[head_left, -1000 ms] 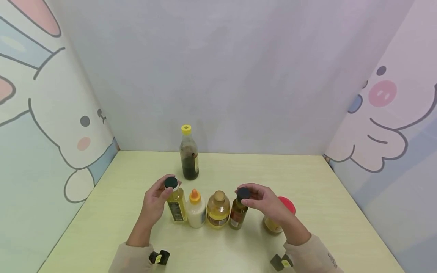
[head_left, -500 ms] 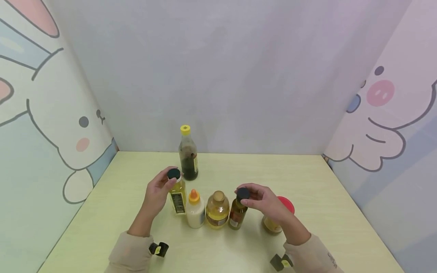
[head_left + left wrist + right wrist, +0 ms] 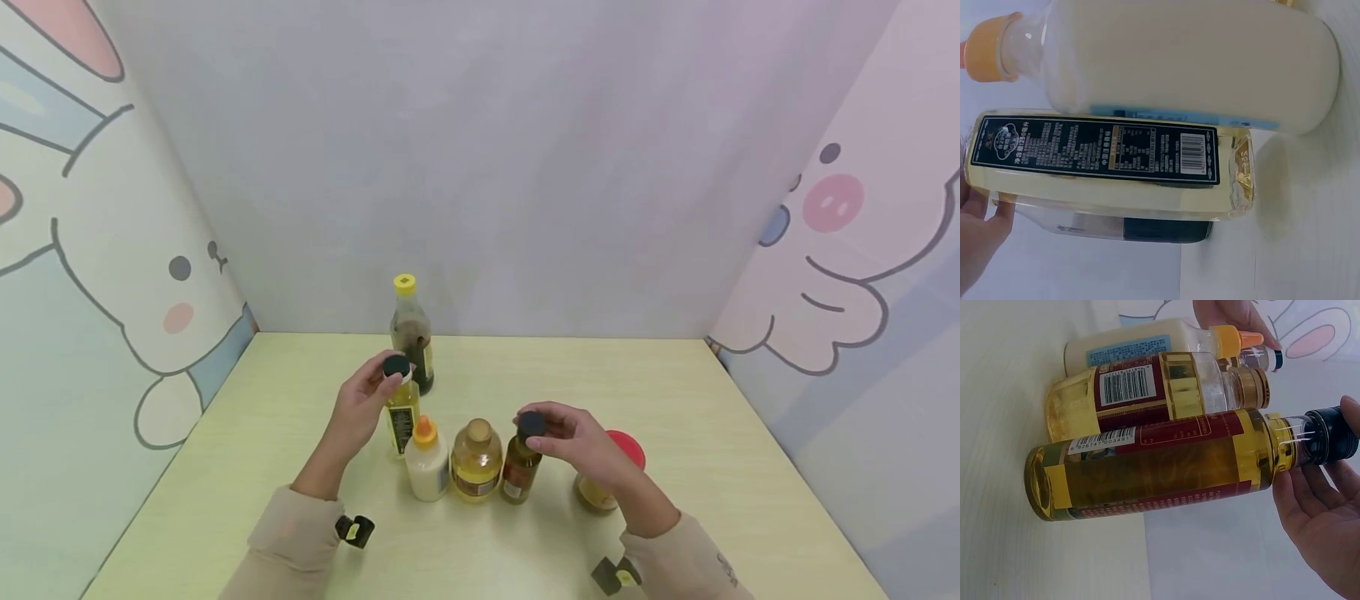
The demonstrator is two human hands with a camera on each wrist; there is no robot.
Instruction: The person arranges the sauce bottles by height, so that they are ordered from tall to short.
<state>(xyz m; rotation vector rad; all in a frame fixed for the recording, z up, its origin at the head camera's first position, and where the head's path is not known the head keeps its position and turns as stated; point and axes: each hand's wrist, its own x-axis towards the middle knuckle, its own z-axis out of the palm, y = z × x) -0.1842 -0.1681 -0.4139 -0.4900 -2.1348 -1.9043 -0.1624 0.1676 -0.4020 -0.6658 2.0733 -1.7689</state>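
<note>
My left hand holds a rectangular bottle of pale yellow oil by its neck, just under the dark green cap. Its dark label with a barcode fills much of the left wrist view. Whether its base touches the table cannot be told. Right beside it stands a white squeeze bottle with an orange tip. Thumb and fingers of my right hand pinch the black cap of a slim brown-yellow bottle, upright on the table. Between these stands a round-bodied bottle with a gold cap.
A tall dark-liquid bottle with a yellow cap stands behind my left hand, partly covered by it. A red-lidded jar sits under my right wrist. Walls with cartoon animals enclose the pale wooden table at the back and sides.
My left hand has carried the yellow oil bottle away from me and slightly right, behind the squeeze bottle and towards the dark-liquid bottle. The right hand has kept its place on the slim bottle.
</note>
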